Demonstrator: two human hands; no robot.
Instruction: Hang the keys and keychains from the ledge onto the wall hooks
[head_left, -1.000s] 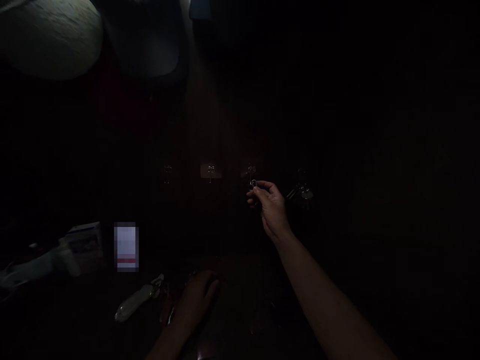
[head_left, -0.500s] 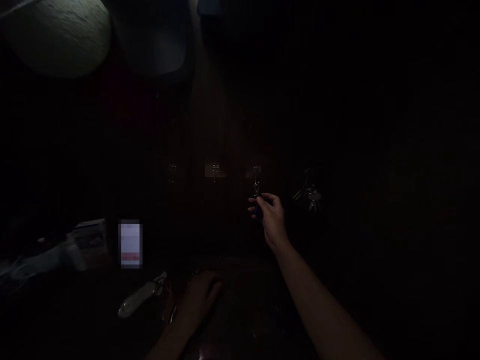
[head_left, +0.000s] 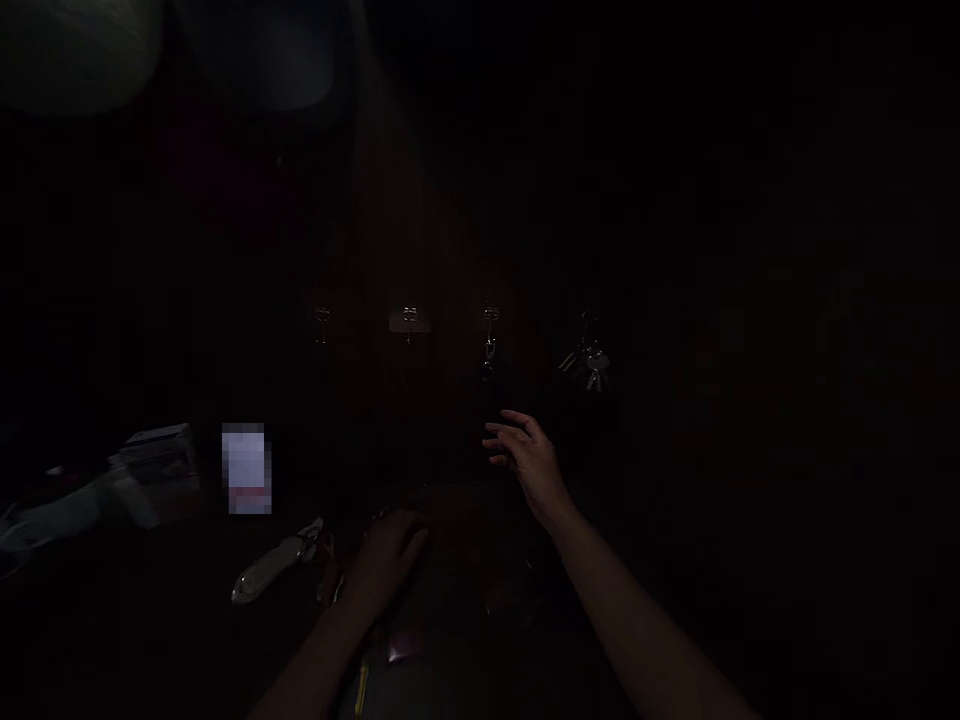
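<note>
The scene is very dark. My right hand (head_left: 525, 455) has its fingers spread and holds nothing. Just above its fingertips a dark key fob (head_left: 487, 374) on a metal clasp hangs from a wall hook (head_left: 491, 314). To the right, a bunch of keys (head_left: 596, 365) dangles from another hook. Low on the left, my left hand (head_left: 388, 552) rests palm down on the dark surface, its thumb out to the side; the fingertips are hard to make out. Beside it lies a pale-handled tool (head_left: 274, 568), its kind unclear.
Two more hooks, a middle one (head_left: 409, 315) and a left one (head_left: 322, 316), show on the wall. A blurred bright panel (head_left: 247, 468) stands by a box (head_left: 161, 460) at left. Rounded pale shapes (head_left: 82, 55) hang at the upper left. A small pinkish packet (head_left: 405, 645) lies near the front.
My right hand has let go of the fob and moved down from it, its fingers opening. The fob now hangs free on the hook. The view has shifted slightly.
</note>
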